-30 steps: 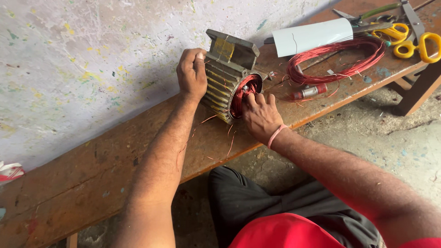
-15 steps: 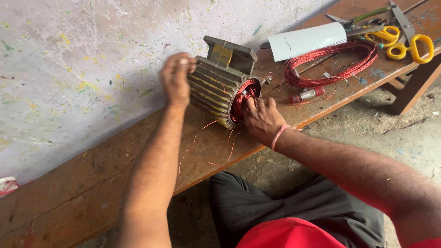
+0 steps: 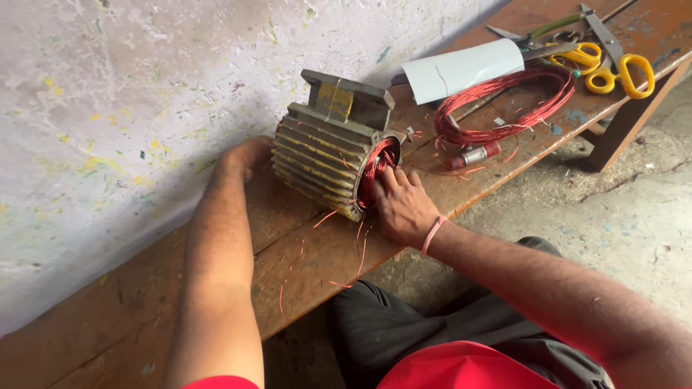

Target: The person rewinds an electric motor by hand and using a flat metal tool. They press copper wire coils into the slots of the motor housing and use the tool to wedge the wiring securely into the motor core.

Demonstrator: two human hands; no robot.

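A finned metal motor stator lies on its side on a wooden bench, its open end facing me. Red copper winding fills that opening. My left hand grips the stator's far end near the wall and is partly hidden behind the body. At the open end my right hand has its fingers pressed on the red winding, and a pink band circles that wrist. Loose copper wire ends trail from the stator across the bench.
To the right on the bench lie a coil of red copper wire, a rolled white sheet, yellow-handled scissors and a green-handled tool. A stained wall backs the bench. Concrete floor lies to the right.
My left hand has slid from the stator's top side down to its far end by the wall. The right hand stays on the winding. The view has shifted slightly.
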